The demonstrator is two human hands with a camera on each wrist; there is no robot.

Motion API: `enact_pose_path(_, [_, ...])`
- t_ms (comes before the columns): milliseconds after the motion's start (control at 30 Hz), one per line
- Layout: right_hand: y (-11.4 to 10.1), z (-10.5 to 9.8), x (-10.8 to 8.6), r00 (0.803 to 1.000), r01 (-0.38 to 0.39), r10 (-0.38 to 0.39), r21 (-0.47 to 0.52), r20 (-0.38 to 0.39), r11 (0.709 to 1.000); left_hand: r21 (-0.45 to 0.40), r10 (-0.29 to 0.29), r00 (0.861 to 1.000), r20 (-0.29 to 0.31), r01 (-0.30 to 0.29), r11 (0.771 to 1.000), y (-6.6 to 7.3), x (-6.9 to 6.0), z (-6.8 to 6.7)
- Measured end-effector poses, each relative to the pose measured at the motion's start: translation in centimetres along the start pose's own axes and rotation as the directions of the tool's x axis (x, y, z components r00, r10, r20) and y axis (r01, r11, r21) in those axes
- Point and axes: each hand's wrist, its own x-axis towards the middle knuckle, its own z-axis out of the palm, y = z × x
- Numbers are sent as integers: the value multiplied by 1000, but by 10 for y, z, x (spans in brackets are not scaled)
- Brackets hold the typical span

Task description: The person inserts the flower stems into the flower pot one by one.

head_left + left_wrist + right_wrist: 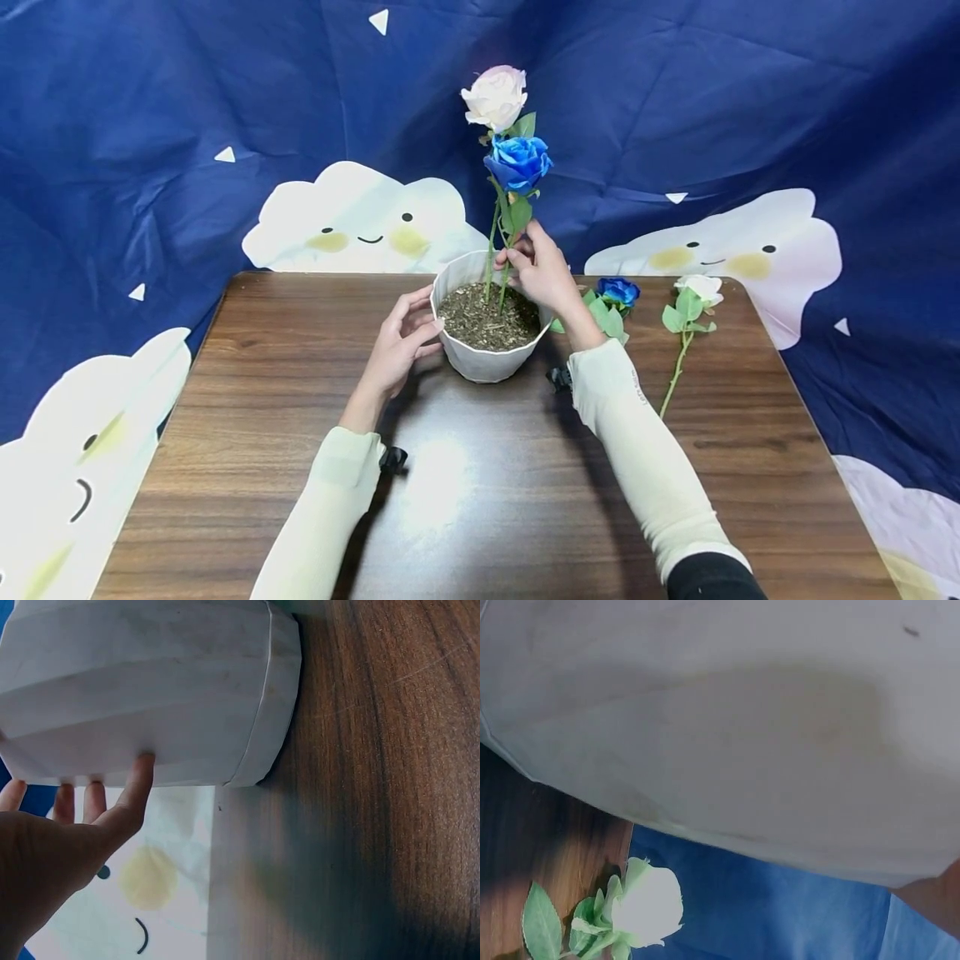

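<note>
A white faceted flower pot [487,367] filled with soil [487,321] stands at the table's far side. Two artificial roses rise from it: a pale pink-white rose [495,97] and, slightly in front, a blue rose [519,162]. My right hand [543,271] pinches the blue rose's stem between thumb and fingers above the soil. On the pot's left side my left hand [397,342] rests its fingertips against the wall. The left wrist view has those fingers [135,791] touching the pot [135,697]. In the right wrist view the pot wall [742,765] hides the grip.
Right of the pot lie another blue rose [618,291], partly behind my right arm, and a white rose [701,289] with its stem towards me. The brown wooden table [262,375] ends just behind the pot. A blue cloth [600,83] with cloud faces hangs behind.
</note>
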Motion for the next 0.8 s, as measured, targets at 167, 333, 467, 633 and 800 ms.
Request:
enact_pose_path(167, [0, 2, -1, 1000, -19, 20, -55, 12, 998, -3, -1, 1000, 1, 1, 1000, -2, 0, 0])
enact_pose_path(333, [-2, 3, -1, 1000, -14, 14, -96, -1, 995, 1, 4, 1000, 1, -4, 1000, -2, 0, 0])
enact_pose_path(467, [-3, 5, -1, 1000, -3, 3, -131, 2, 991, 3, 3, 1000, 1, -3, 1000, -1, 0, 0])
enact_pose_path(633, [-3, 7, 0, 1000, 9, -6, -156, 19, 988, 2, 2, 1000, -6, -2, 1000, 0, -1, -1])
enact_pose_path(800, [-2, 4, -1, 999, -23, 26, -115, 26, 993, -1, -3, 1000, 0, 3, 1000, -1, 0, -1])
